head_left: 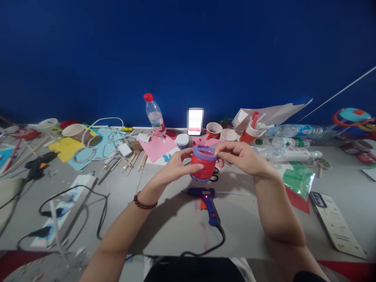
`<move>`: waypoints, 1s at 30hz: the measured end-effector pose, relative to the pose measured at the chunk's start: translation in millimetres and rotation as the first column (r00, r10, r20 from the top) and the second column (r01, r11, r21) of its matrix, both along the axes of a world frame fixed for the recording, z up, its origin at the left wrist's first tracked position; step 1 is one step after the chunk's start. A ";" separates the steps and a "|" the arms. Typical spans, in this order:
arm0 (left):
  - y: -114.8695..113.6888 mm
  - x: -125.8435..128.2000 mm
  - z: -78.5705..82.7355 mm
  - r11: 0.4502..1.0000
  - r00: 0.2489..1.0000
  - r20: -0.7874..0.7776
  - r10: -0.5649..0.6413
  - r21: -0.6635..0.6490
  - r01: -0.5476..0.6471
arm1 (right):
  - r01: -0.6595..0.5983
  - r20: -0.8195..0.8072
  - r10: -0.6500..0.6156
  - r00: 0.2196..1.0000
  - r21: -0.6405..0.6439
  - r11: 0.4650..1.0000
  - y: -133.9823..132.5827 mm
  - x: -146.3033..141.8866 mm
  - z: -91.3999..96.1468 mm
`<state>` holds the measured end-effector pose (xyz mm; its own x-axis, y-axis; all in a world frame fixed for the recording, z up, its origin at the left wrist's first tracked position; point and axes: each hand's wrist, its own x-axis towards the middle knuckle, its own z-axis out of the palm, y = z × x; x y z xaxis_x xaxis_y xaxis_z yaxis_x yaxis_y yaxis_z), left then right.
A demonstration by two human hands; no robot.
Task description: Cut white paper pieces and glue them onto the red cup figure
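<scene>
My left grip [179, 166] is curving partly open around a red cup [209, 170], thumb lying across its front, while my right grip [241, 154] is pinching, nearly closed, at the purple band [202, 158] circling its rim; whether a loose end is sitting between those fingertips, I am not able to tell. Between my two hands, the cup is facing mouth up, seemingly hovering above the worktop [245, 223]. By my reading, I am settling the band along the edge; the next move is calling for a steady left hold, a light fingertip press and perhaps a small turn of the cup.

Just beside the cup, black scissors [216, 174] are showing. Nearer me, a blue glue gun [210, 207] is lying on its side, its red light glowing. Beyond, a lidded jar [182, 141], pink paper [160, 147] and a red-capped bottle [155, 117] are lining the back. Farther out, a power strip [78, 194] is lying left, a phone [337, 225] right.
</scene>
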<state>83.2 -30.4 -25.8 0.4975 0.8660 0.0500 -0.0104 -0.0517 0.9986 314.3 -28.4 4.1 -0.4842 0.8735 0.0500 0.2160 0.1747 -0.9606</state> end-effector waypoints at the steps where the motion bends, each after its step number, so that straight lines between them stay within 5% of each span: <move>1: 0.1 0.2 -0.2 1.000 1.000 -0.001 0.004 0.000 -0.004 | 0.005 0.000 -0.005 1.000 0.004 1.000 -0.2 -0.1 0.0; 30: 0.4 -0.7 -1.4 0.997 0.998 -0.031 0.046 0.064 -0.044 | 0.043 -0.048 -0.044 0.998 -0.014 0.999 -0.3 -2.4 -2.1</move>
